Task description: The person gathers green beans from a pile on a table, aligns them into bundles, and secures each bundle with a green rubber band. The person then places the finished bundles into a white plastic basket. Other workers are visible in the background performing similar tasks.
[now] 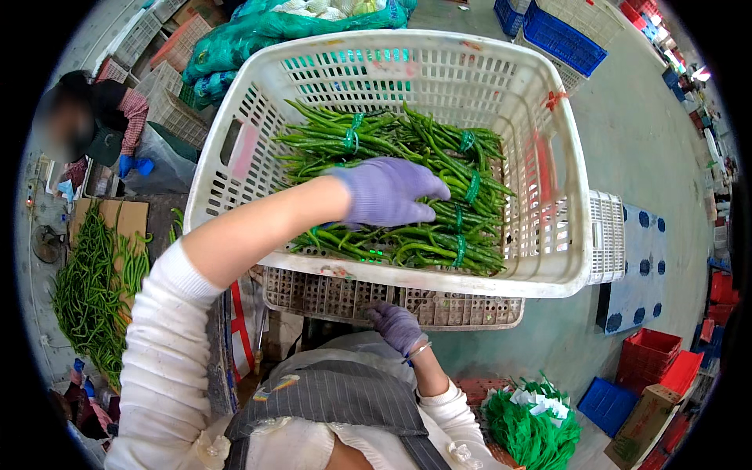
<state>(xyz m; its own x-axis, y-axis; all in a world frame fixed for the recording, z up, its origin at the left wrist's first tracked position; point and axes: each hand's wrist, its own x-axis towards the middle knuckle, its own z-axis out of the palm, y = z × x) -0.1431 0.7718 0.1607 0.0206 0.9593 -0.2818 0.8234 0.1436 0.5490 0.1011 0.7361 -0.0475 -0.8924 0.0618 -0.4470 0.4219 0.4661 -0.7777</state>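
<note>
My left hand [388, 191], in a purple knit glove, is inside a white plastic crate [423, 282]. It lies over green chili peppers [335, 138] tied in bundles with green bands, its thumb apart from its fingers. No bundle shows in its grip, though the peppers under the palm are hidden. Just right of the fingertips is a bundle with a green tie [472, 187]. My right hand [396, 326], also gloved, is below the crate beside the edge of a dirty perforated plastic crate [458, 306]. Its fingers are bent, and what they touch is unclear.
Loose peppers [88, 288] are heaped on cardboard at the left. Beyond them a person [106, 111] wearing blue gloves bends over a plastic bag. Green mesh sacks [235, 50] stand behind the crate. Green ties [531, 426] hang at lower right, near red crates [649, 355].
</note>
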